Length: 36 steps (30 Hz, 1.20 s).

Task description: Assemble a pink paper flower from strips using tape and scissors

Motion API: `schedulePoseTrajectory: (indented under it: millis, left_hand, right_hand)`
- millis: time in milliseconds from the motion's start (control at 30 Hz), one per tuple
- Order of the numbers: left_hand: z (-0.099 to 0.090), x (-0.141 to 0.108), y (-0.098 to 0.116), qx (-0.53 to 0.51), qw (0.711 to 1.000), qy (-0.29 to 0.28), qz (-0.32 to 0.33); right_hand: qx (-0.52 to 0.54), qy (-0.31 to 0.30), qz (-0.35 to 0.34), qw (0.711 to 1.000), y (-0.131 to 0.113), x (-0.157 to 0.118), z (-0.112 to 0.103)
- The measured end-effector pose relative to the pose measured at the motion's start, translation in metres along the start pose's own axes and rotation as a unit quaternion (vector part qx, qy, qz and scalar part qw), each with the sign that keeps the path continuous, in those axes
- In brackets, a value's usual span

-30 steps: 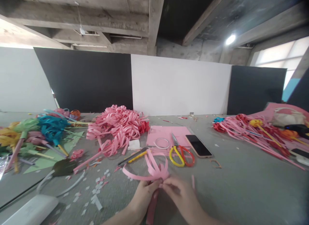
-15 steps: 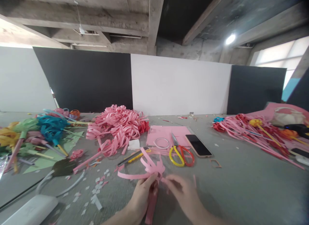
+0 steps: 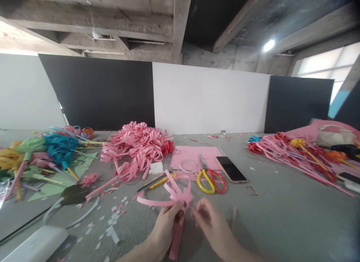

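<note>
Pink paper-strip flower [image 3: 180,196], spread low before us, is pinched at its base by our left hand [image 3: 168,221]. Our right hand [image 3: 210,220], at that base half a second ago, has pulled slightly aside, its blurred fingers curled; we cannot tell whether they grip anything. The left alone, we judge, now steadies the work. Yellow-and-red scissors [image 3: 204,167] lie just beyond.

The ceiling lamp [image 3: 269,45] gave a strong glare and the window [image 3: 332,67] was washed pale, while the concrete ceiling [image 3: 140,25] was rather dim. The right hand [image 3: 210,219] looked slightly blurred.
</note>
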<state>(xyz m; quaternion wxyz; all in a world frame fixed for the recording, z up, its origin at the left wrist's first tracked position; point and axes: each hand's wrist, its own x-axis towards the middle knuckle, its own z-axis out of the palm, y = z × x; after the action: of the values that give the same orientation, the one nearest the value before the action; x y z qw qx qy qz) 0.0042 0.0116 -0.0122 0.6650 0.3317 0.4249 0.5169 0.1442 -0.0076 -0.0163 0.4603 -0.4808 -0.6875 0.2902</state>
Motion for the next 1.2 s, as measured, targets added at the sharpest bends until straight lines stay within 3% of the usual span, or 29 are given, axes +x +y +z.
schedulePoseTrajectory:
  millis: [333, 567, 767, 933, 1000, 1067, 1133, 1200]
  left_hand:
    - [0.004, -0.003, 0.003, -0.013, 1.0, 0.028, -0.002]
    - [0.0, -0.002, 0.004, 0.058, 0.998, 0.019, 0.013]
    - [-0.002, -0.002, 0.001, 0.098, 0.995, 0.002, 0.019]
    - [0.0, -0.004, 0.004, 0.118, 0.993, -0.005, 0.024]
    - [0.001, -0.005, 0.006, 0.111, 0.993, -0.009, 0.03]
    - [0.001, -0.005, 0.006, 0.109, 0.994, 0.001, 0.024]
    - [0.001, -0.004, 0.004, 0.11, 0.994, 0.007, 0.015]
    - [0.0, -0.003, 0.002, 0.109, 0.994, 0.002, 0.017]
  right_hand:
    - [0.001, 0.017, -0.049, 0.999, 0.0, 0.003, 0.0]
    - [0.019, -0.009, -0.047, 0.999, -0.007, 0.005, -0.005]
    - [0.043, 0.018, -0.022, 0.999, -0.001, 0.003, -0.001]
    - [-0.028, 0.025, -0.033, 0.999, -0.012, 0.009, -0.009]
    - [-0.067, 0.078, -0.035, 0.994, -0.018, 0.018, -0.025]
    - [-0.102, 0.179, -0.052, 0.977, -0.02, 0.03, -0.046]
    - [-0.143, 0.274, -0.1, 0.946, -0.019, 0.04, -0.064]
    - [-0.172, 0.313, -0.163, 0.92, -0.018, 0.044, -0.073]
